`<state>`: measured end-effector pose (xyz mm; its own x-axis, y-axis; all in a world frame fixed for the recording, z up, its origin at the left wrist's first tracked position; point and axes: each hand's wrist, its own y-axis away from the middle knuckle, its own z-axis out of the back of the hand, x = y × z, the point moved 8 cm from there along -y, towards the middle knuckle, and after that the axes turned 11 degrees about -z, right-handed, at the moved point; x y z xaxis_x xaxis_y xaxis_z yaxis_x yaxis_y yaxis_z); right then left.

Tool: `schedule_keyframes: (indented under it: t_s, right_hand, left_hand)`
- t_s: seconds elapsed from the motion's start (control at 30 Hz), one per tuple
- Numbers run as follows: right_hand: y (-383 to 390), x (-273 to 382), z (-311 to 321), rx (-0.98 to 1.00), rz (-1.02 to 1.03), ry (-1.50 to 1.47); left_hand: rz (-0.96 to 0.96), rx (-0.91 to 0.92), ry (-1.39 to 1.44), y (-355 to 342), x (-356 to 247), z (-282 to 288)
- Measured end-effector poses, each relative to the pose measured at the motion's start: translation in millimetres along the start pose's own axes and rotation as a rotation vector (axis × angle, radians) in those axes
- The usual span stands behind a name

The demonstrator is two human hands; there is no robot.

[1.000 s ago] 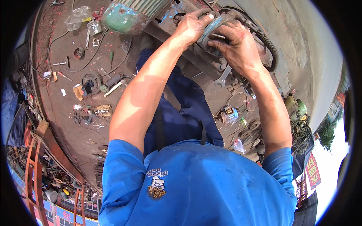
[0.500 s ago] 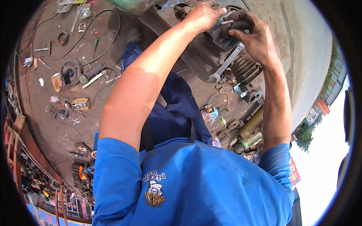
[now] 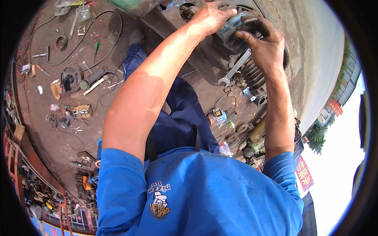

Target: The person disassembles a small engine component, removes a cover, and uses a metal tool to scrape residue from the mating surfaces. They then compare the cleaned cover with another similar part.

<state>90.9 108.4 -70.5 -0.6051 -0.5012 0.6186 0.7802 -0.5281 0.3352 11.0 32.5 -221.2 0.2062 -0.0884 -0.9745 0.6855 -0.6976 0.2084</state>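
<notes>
My left hand (image 3: 208, 20) is closed on the upper edge of a worn, blue-painted metal part (image 3: 231, 24) near the top of the view. Just right of it, my right hand (image 3: 264, 47) has its fingers curled over the same part's dark, greasy side, thumb pressed on it; part of what they grip is hidden. The part sits on a heavy, dirty metal machine body (image 3: 165, 29) with a round hole. A large open-ended spanner (image 3: 234, 70) lies slanted below my hands, beside a ribbed metal block (image 3: 250, 76).
A green motor housing (image 3: 134, 6) is at upper left. Cables, a green screwdriver (image 3: 96, 48), a grinder (image 3: 90, 80), loose parts and bags litter the ground to the left. A small motor (image 3: 218, 117) and other scrap lie at right; rusty metal ladders (image 3: 17, 165) stand at left edge.
The view has shifted, so the ground slid left and up. Both hands stay on the blue part; the thin metal bar seen between my right fingers earlier is now mostly out of sight.
</notes>
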Motion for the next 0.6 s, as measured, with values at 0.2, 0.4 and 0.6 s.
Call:
schedule_keyframes:
  t_s: [0.2,0.4,0.6]
  right_hand:
    - [13,5,-1,-0.109,-0.013,0.106]
    - [16,3,1,-0.156,-0.044,0.095]
    - [16,1,0,-0.168,-0.136,-0.059]
  left_hand:
    - [-0.016,-0.011,0.066,1,1,-1]
    - [-0.025,-0.011,0.060,2,-4,1]
    - [-0.001,-0.012,0.114,1,1,-4]
